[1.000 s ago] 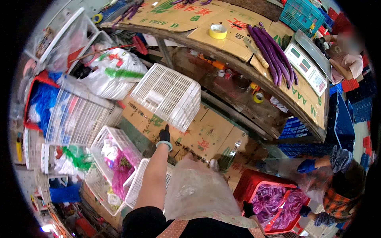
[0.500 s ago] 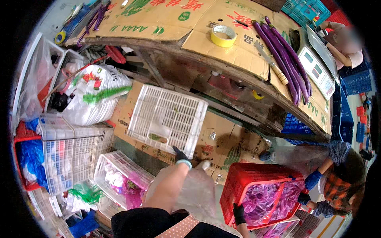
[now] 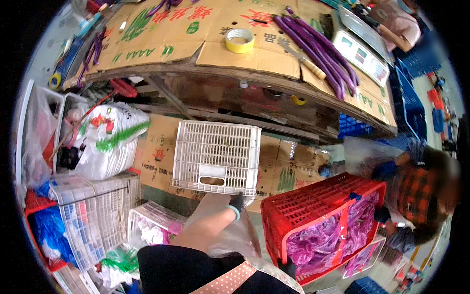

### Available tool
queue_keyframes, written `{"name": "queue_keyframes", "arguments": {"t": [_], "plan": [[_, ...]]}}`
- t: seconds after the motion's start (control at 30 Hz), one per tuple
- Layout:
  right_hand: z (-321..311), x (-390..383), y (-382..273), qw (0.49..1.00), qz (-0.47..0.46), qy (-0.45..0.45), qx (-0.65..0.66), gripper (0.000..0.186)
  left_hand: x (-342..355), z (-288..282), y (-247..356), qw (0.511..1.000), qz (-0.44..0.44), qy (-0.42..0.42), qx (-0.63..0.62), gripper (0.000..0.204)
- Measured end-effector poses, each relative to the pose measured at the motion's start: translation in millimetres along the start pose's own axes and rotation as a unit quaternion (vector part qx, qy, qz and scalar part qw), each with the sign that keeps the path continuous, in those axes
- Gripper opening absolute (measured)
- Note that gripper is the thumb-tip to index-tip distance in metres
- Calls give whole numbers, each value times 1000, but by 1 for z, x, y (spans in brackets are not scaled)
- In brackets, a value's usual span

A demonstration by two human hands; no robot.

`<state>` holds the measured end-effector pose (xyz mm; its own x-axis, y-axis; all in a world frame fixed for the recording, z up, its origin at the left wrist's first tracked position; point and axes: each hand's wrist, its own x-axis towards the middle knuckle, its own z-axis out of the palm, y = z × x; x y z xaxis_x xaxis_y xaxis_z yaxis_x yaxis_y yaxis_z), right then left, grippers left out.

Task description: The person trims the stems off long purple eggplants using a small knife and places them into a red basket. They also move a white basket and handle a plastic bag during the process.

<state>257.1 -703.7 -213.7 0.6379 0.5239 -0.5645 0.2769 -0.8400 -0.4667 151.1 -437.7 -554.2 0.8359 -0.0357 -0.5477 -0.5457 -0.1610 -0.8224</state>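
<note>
- I'm looking down at a packing stall, cardboard-covered table (image 3: 147, 44) overhead, long purple eggplants (image 3: 318, 46) lying across it.
- My left hand (image 3: 238, 201), gloved, is gripping the white crate (image 3: 217, 158) at its lower edge, tilting it up; fingers are curling closed there.
- My right hand (image 3: 289, 267) is barely showing by the red crate (image 3: 318, 220); I can't tell its grip.

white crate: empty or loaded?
Looks empty: the white crate shows bare lattice inside, nothing visible in it. A gloved hand grips its lower edge.
</note>
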Motion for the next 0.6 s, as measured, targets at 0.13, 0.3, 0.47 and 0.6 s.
{"name": "queue_keyframes", "arguments": {"t": [0.13, 0.3, 0.47, 0.6], "plan": [[8, -46, 13, 998, -22, 48, -30, 31, -74, -37, -68, 423, -225, 159, -863, 25], [-46, -94, -115, 994, 21, 69, -87, 30, -184, -40, -244, 9, -105, 183, -977, 39], [-33, -104, -192, 994, 19, 97, -52, 25, -270, 3, -281, 0, 8, 305, -952, 40], [0, -115, -267, 997, 51, 53, -19, 26, -333, 29, -279, -21, 64, 353, -933, 42]]}}
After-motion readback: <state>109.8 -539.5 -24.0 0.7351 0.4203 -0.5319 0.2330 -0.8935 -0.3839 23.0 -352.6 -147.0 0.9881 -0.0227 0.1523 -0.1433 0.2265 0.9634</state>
